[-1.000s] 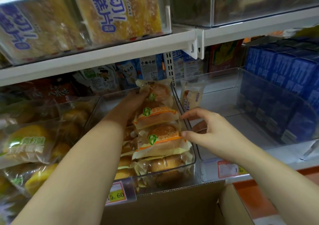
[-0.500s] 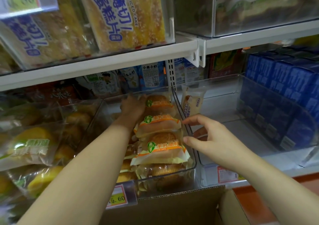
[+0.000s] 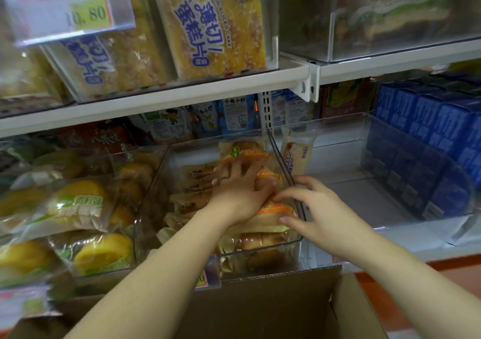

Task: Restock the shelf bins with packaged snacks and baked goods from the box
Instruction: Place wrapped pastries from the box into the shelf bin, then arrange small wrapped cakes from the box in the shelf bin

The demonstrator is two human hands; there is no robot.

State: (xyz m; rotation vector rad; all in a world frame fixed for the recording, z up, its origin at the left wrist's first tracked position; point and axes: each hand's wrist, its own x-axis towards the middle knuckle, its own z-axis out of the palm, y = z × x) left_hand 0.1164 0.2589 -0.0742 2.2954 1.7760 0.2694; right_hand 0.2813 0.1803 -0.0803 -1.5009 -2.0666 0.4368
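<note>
Head view, items as they stand.

1. Middle bin (image 3: 152, 193), clear plastic, lower shelf. It holds the bun packs (image 3: 270, 212) with orange bands, stood in a row from near to far along its right wall; plainer packs (image 3: 197, 187) lie to their left. I judge the row is kept on edge so that more fit and the labels face the aisle.

2. My left hand (image 3: 238, 186): fingers spread and fairly flat, laid over the middle of the row and gripping nothing. It presses the packs down and back, I'd say to settle them and make room.

3. My right hand (image 3: 321, 208): fingers loose and nearly straight, forefinger and thumb tips touching the right end of the nearest bun pack, at the bin's right wall. I see no closed pinch. It steadies the near end so the row doesn't tip forward.

4. Right bin (image 3: 364, 135): clear, one pale pack (image 3: 296, 153) upright at its far left corner, the rest bare. Probably next to fill.

5. Cardboard box (image 3: 260, 310): near, below the shelf edge, flaps open, within reach of both hands; its contents are hidden.

6. Neighbours: yellow cakes (image 3: 78, 203) left, blue cartons (image 3: 442, 130) right, sliced cake (image 3: 208, 26) on the upper shelf.
</note>
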